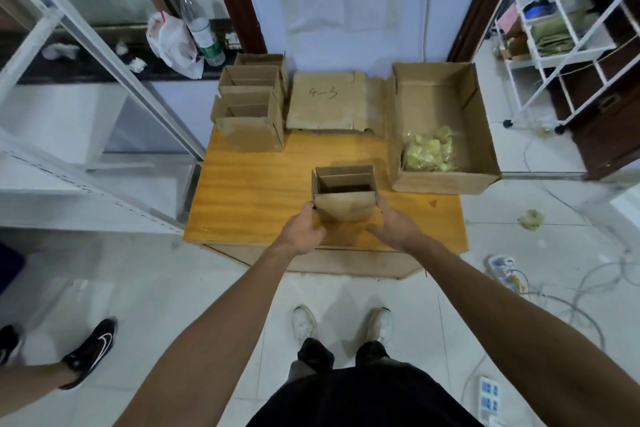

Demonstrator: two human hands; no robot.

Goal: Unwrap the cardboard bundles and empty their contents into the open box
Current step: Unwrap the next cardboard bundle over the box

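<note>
- Table (263, 191): is standing at the centre, with its far end against the rear wall.
- Cardboard bundle (344, 206): is sitting on the table near the front edge. The left hand (303, 230) is gripping its left side and the right hand (394, 224) is lying against its right side.
- Three further bundles (251, 80): are standing in a front-to-back row at the table's rear left.
- Flattened cardboard (329, 104): is lying at rear centre, between that row and the open box (446, 184).
- Open box: is sitting along the table's right side.
- Bagged packets (429, 152): are lying in the box's front part.
- Bottle (201, 28) and plastic bag (169, 42): are resting on a ledge behind the table's left.
- Shelf rack (568, 28): is standing on the floor to the right.
</note>
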